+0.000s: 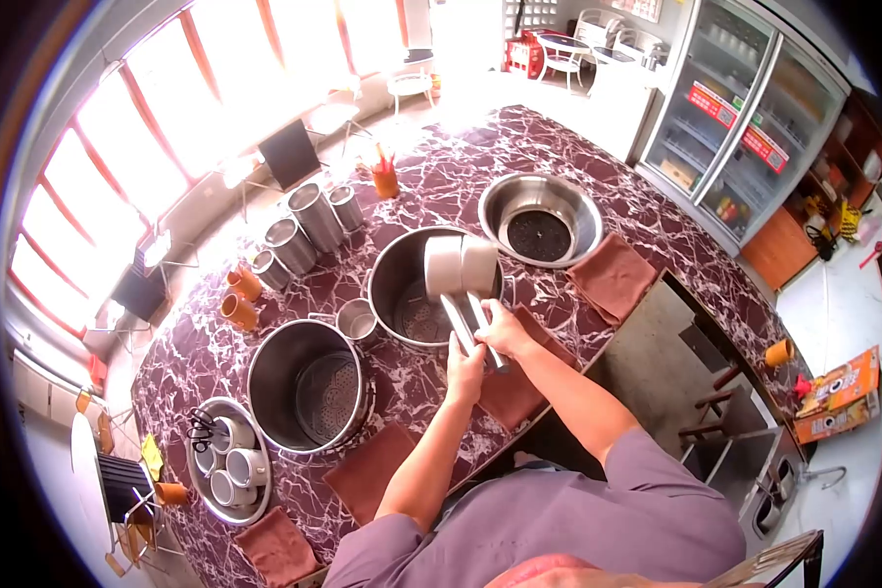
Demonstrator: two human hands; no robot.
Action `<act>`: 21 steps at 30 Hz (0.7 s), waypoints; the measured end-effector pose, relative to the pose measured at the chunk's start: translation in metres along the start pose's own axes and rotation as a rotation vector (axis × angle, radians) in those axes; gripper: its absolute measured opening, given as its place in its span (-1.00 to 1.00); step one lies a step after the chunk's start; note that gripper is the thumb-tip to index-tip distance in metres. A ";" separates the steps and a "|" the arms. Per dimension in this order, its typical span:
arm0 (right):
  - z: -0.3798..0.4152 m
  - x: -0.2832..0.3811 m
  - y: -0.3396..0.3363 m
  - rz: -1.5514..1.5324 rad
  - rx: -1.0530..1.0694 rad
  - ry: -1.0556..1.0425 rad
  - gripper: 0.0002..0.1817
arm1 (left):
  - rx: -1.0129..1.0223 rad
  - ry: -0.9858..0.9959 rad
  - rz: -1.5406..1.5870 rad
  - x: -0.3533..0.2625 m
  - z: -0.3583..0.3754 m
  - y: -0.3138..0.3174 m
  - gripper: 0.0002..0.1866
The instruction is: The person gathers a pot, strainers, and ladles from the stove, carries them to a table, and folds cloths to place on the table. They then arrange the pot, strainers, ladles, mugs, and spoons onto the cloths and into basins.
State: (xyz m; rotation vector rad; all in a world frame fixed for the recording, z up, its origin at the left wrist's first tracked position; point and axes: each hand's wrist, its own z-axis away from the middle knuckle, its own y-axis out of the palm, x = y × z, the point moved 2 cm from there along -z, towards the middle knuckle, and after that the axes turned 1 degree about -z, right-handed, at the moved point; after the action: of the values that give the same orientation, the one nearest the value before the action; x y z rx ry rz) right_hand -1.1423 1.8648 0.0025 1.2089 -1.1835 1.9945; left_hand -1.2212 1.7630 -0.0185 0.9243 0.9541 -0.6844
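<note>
My left hand (465,373) grips the handle of a steel ladle (443,269), and my right hand (502,329) grips the handle of a second steel ladle (480,265). Both ladle bowls stand side by side, raised over the rim of the middle steel pot (392,269). This pot is sunk in the maroon marbled counter (441,176) and shows a perforated plate at its bottom. Both of my arms reach forward from purple sleeves.
A deeper pot (309,387) sits at the left, a wide basin (541,220) at the back right. Brown cloths (612,277) lie about. Steel canisters (316,216), orange cups (237,312), a small steel cup (357,319) and a tray of white cups (227,470) stand left. Glass-door fridges (745,118) are right.
</note>
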 end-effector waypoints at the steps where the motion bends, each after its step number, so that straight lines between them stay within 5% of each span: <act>1: 0.010 -0.004 -0.004 0.010 -0.120 -0.151 -0.24 | 0.050 0.079 0.071 -0.006 0.010 0.006 -0.60; 3: 0.045 0.012 -0.023 -0.370 -0.179 -0.154 -0.37 | 0.191 0.192 0.244 -0.014 0.023 0.019 -0.35; 7: 0.105 -0.002 -0.063 -1.137 0.094 0.015 -0.65 | 0.427 -0.022 0.243 -0.009 0.044 0.049 -0.43; 12: 0.192 -0.071 -0.111 -0.851 -0.433 0.017 -0.57 | 0.600 -0.414 0.167 0.071 0.089 0.103 -0.52; 14: 0.242 -0.118 -0.122 -0.895 -0.716 0.087 -0.50 | 0.960 -0.656 0.415 0.118 0.119 0.137 -0.56; 16: 0.306 -0.154 -0.146 -1.135 -0.797 0.130 -0.44 | 1.039 -0.771 0.250 0.147 0.174 0.185 -0.57; 21: 0.465 -0.228 -0.184 -1.146 -1.260 0.230 -0.35 | 1.159 -1.174 -0.005 0.228 0.296 0.274 -0.72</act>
State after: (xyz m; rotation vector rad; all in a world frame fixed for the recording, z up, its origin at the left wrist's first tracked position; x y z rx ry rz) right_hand -0.6934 1.5486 -0.0213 0.6210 -0.9373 0.3220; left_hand -0.7871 1.6033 -0.0479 1.2054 -0.5998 -1.5822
